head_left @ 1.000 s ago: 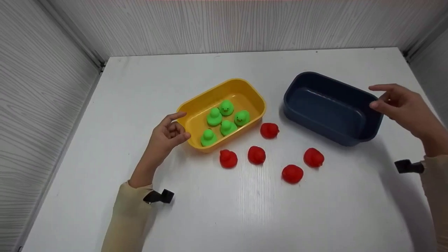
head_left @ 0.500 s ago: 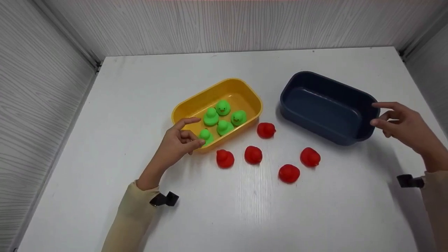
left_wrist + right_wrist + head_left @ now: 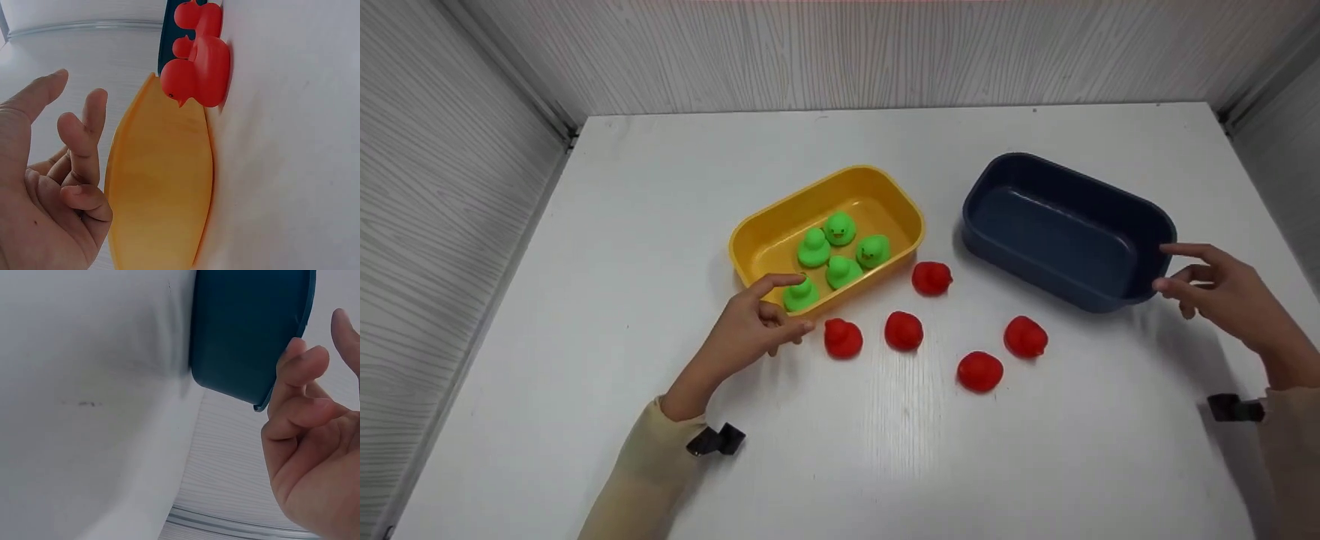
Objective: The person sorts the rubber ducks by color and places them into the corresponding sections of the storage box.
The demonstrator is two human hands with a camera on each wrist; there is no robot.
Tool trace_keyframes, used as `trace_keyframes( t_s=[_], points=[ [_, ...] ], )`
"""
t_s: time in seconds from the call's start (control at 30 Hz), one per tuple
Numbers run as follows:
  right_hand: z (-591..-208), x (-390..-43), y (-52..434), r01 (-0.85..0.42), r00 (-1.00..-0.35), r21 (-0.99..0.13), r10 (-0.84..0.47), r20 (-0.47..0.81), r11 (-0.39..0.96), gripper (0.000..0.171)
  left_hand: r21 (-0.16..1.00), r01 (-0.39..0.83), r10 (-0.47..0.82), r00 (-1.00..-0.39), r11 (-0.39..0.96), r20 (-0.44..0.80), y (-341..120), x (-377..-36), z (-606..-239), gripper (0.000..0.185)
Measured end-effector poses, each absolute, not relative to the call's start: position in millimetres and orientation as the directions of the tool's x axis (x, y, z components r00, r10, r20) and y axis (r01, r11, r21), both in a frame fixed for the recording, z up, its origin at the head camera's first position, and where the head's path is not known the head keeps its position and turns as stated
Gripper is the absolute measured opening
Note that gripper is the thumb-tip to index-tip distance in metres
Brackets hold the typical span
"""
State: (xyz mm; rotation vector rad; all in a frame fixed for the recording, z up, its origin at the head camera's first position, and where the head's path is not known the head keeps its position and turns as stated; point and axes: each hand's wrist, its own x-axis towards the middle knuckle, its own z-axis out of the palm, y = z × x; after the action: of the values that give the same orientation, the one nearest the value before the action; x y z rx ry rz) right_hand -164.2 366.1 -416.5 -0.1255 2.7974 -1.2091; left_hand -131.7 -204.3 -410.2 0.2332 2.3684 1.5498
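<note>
My left hand (image 3: 750, 328) hovers by the near left side of the yellow tub (image 3: 887, 214), thumb and index finger spread apart, nothing between them. Several green rubber ducks (image 3: 840, 228) sit in that tub; one lies partly behind the index finger. A red rubber duck (image 3: 843, 339) is just right of the left thumb on the table; in the left wrist view this red duck (image 3: 197, 73) stands beyond the fingertips. At the right, my right hand (image 3: 1222, 300) holds nothing, fingers loosely bent, beside the right end of the dark blue tub (image 3: 1050, 232). Whether it touches the rim is unclear.
More red ducks lie on the white table (image 3: 840, 465) between and in front of the tubs: one red duck (image 3: 932, 278) by the yellow tub's near corner, another red duck (image 3: 1025, 337) in front of the blue tub. A pale wood-grain wall (image 3: 840, 56) stands behind.
My left hand has moved right and toward the table's front, from the yellow tub's left end to near the closest red duck. My right hand has come down along the blue tub's right end.
</note>
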Motion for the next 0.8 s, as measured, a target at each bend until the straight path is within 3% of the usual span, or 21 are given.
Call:
trace_keyframes(
  t_s=[0.47, 0.8],
  points=[
    [-424.8, -162.0, 359.2, 0.012, -0.986, -0.734, -0.113, -0.121, 0.679, 0.063, 0.797, 0.085, 0.267, -0.958, 0.598, -0.099, -189.6, -120.3, -417.9, 0.056],
    [-424.8, -158.2, 356.7, 0.030, -0.985, -0.748, -0.106, -0.134, 0.663, 0.069, 0.761, 0.138, 0.306, -0.948, 0.634, -0.082, -185.5, -115.9, -421.5, 0.055]
  ],
)
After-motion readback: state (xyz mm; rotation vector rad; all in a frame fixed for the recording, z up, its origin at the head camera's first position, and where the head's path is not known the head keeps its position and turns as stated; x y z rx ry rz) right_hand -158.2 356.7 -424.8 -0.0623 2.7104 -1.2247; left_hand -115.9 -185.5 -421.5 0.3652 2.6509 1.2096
